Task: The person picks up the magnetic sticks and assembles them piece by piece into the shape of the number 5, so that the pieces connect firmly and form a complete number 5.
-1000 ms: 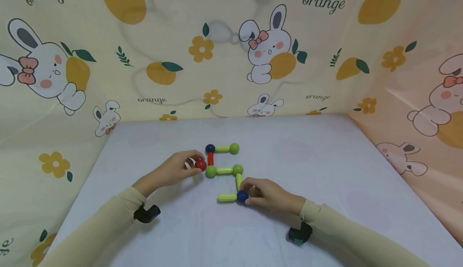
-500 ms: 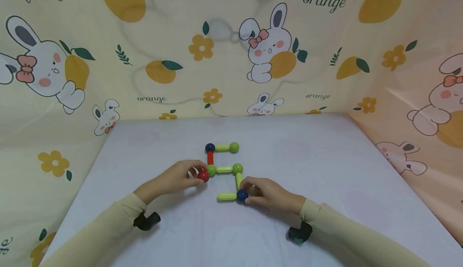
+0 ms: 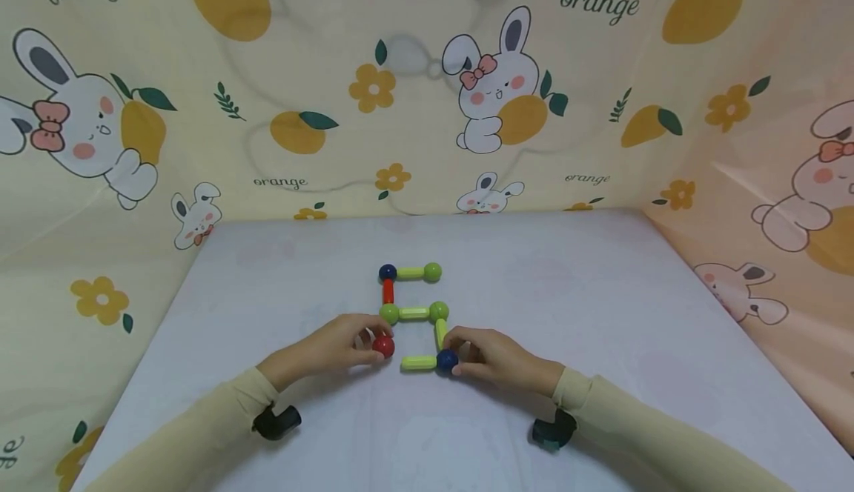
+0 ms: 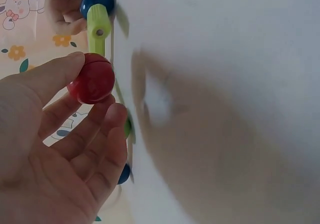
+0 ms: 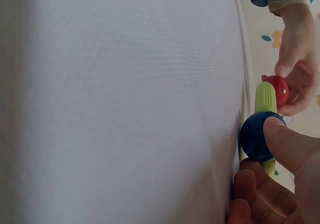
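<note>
My left hand point(image 3: 339, 345) pinches a red ball point(image 4: 92, 80) between thumb and fingers. The ball is just left of the free end of a light green magnetic rod point(image 3: 419, 364), a small gap between them in the head view. At that rod's other end is a dark blue ball point(image 5: 260, 136), which my right hand point(image 3: 499, 361) holds between thumb and fingers. From the blue ball another green rod point(image 3: 441, 333) runs back to a green ball point(image 3: 438, 311). A round metal spot point(image 4: 99, 32) shows on the near rod's end in the left wrist view.
Behind the hands the chain continues: a green rod point(image 3: 414, 314), a green ball point(image 3: 389, 314), a red rod point(image 3: 388, 292), a blue ball point(image 3: 388, 273), a green rod point(image 3: 410, 273) and a green ball point(image 3: 432, 272). All lie on a white table point(image 3: 567, 277) before a rabbit-print cloth point(image 3: 414, 129).
My left hand has brought the red ball toward me and slightly right, from beside the rear-left green ball to near the front rod's free end. The right hand stays on the blue ball.
</note>
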Motion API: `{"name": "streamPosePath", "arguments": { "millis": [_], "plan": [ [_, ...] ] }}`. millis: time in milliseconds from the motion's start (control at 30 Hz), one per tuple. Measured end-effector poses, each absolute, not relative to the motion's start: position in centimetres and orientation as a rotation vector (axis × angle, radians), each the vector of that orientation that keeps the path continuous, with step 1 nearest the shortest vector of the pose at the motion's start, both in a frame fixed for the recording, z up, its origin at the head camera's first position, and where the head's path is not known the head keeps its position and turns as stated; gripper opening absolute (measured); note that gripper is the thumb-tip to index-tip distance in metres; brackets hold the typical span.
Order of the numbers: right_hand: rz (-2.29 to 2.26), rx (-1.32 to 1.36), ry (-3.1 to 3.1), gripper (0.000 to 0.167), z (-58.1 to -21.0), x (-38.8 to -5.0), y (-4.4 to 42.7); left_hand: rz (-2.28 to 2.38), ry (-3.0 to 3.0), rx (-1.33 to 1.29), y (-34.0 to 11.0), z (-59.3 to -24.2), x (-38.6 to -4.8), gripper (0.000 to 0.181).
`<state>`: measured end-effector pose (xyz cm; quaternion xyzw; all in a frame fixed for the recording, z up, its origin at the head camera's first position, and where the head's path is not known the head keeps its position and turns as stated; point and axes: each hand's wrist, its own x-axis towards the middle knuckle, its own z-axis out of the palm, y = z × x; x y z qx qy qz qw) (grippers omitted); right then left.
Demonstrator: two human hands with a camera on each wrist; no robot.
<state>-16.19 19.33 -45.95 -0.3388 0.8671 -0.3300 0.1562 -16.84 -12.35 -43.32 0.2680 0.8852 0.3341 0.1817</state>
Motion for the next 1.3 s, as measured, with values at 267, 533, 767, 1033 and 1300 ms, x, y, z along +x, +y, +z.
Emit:
{"name": "streamPosePath", "arguments": {
  "millis": [267,533,767,1033,1300],
  "plan": [
    [-0.938,-0.971,2.492,0.034,-46.01,-16.24,19.31,0.921,2.49,0.769,-11.84,-43.83,-16.38,0.035],
    [-0.946,-0.965,2.493,0.034,-46.11,-16.21,19.34,0.893,2.485,0.794,-11.73,-44.01,-16.12,0.033],
    [-0.954,-0.976,2.486,0.033,-46.19,-16.28,19.32,0.905,2.457,0.794,-11.58,-43.8,-16.05,0.031],
    [-0.945,-0.971,2.484,0.033,-46.09,-16.31,19.22,0.906,2.458,0.799,-11.52,-43.54,-16.03,0.025],
    [-0.956,-0.976,2.481,0.033,-46.23,-16.29,19.32,0.914,2.445,0.798,-11.52,-43.57,-16.06,0.026]
  ]
}}
